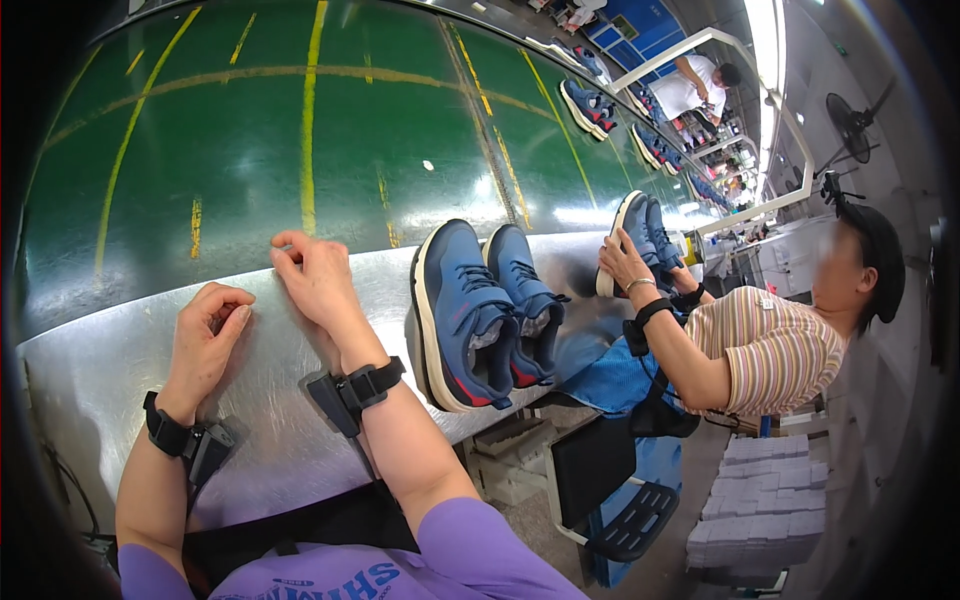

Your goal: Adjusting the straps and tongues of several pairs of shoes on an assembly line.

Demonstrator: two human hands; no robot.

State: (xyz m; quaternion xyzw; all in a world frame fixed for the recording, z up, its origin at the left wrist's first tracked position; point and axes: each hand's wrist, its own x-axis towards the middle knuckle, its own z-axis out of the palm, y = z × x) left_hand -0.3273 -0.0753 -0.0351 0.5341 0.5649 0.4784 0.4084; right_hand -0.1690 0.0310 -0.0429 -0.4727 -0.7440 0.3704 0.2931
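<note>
My left hand (208,338) is over the metal ledge (110,370), its fingers loosely bent and the thumb apart from them. Farther forward, at the border of the green belt, my right hand (316,278) is half curled, with a gap between thumb and forefinger. Neither hand shows anything in its grasp. To the right of my right forearm, a pair of blue sneakers (462,310) stands on the ledge. They have white soles, dark laces, a strap and red heel accents, and their openings face me. Paper-like stuffing shows inside.
A green conveyor belt (240,130) with yellow lines runs ahead, bearing more sneakers (588,108) at far right. On my right a co-worker (770,345) in a striped shirt handles another blue pair (640,240). A black chair (595,475) and stacked white sheets (760,500) stand below.
</note>
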